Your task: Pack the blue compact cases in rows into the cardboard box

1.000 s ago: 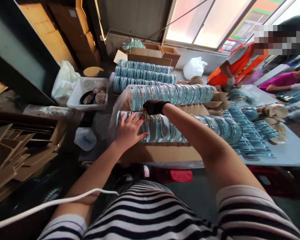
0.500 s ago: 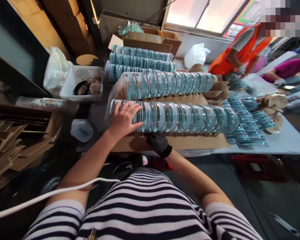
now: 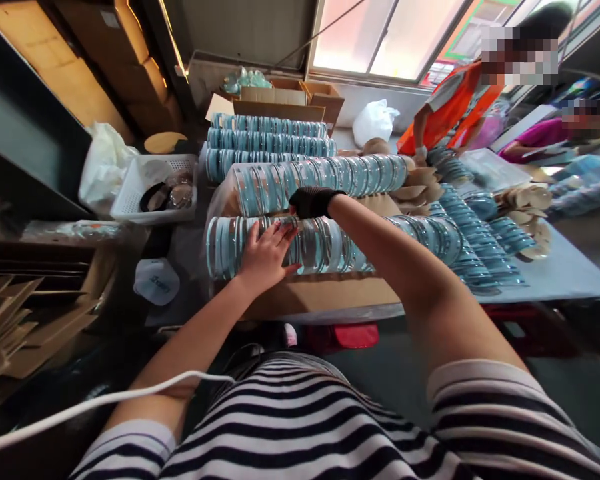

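A long row of nested clear round glass pieces, like lids on edge (image 3: 220,248), lies along the near side of the table. My bare left hand (image 3: 267,253) rests on its left part, fingers spread and palm down. My right hand (image 3: 311,201), in a dark glove, reaches over the same row to its far side. Its fingers bend downward near the second row (image 3: 340,175), and their tips are partly hidden. The right forearm covers part of the near row. Flat brown cardboard (image 3: 325,297) lies under the near row.
Three more glass rows (image 3: 270,141) stand behind, before open cartons (image 3: 280,97). On the left are a white basket (image 3: 153,217) and a box of cardboard pieces (image 3: 45,313). Glass stacks (image 3: 473,240) and brown paper discs (image 3: 525,200) lie right. A person in an orange vest (image 3: 445,113) stands beyond.
My right hand has moved from the near underside of the front row up and over to its far side. My left hand has slid right along the row. The view has shifted slightly.
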Tool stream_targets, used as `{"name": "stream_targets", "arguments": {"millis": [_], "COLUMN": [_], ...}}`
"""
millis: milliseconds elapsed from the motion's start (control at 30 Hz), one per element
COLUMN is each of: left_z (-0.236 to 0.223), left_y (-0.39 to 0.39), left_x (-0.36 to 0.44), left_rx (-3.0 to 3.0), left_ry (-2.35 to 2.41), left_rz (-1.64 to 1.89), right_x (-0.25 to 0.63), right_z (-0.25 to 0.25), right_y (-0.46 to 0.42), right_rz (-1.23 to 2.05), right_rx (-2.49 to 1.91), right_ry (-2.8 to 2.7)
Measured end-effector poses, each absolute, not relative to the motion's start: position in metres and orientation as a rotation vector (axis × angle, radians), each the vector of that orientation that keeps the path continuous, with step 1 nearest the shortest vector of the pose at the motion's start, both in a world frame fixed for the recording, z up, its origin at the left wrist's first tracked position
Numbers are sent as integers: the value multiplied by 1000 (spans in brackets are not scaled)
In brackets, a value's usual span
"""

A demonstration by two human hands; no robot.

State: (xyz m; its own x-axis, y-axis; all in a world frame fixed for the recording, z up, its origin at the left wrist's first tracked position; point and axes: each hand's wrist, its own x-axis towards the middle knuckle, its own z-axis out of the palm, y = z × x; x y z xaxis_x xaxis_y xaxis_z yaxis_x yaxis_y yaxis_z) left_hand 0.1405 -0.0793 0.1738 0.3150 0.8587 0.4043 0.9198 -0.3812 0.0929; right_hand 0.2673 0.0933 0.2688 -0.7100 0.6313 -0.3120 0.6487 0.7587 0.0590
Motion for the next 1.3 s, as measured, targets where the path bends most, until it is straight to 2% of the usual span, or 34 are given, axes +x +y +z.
{"name": "stream_targets", "arguments": {"millis": [100,200,400,467,533,667,767,867,967,1100,1200,1300], "left_z": [175,176,179,183,189,195,190,184,182,184,184,180], "left_y": [-81,-81,-81,-84,-85,-77,-68,-64,-64,-65,-65,-64], "left_x": [139,139,137,140,148,174,189,192,189,189,192,192], "left_rx": [-2417,-2434,-2442,-2423,-2405,-2471,-2519,-2523,-2527,-2547,-2572,-2570], "left_ry": [-1655,-1652,-1671,-1684,-1679,-1568,-1540,-1534,-1513,-1541,-1534,-1534], "left_rz": [-609,-622,-615,-594,-584,-538,-472,-462,-471,-521,-582,-619], "right_x": [281,314,348,352,359,373,360,332,321,354,384,395], "right_z": [272,256,145,129,143,218,259,270,274,270,235,173], "right_y": [70,19,-81,-90,-82,-14,49,88,90,41,-16,-65], "right_rz": [65,71,-32,-67,-57,162,5,-128,-23,102,71,29], "right_rx": [1001,1074,1283,1311,1396,1801,1600,1260,1121,1186,1316,1484], "right_ry": [2762,2921,2880,2900,2947,2902,2666,2576,2581,2776,2845,2788]}}
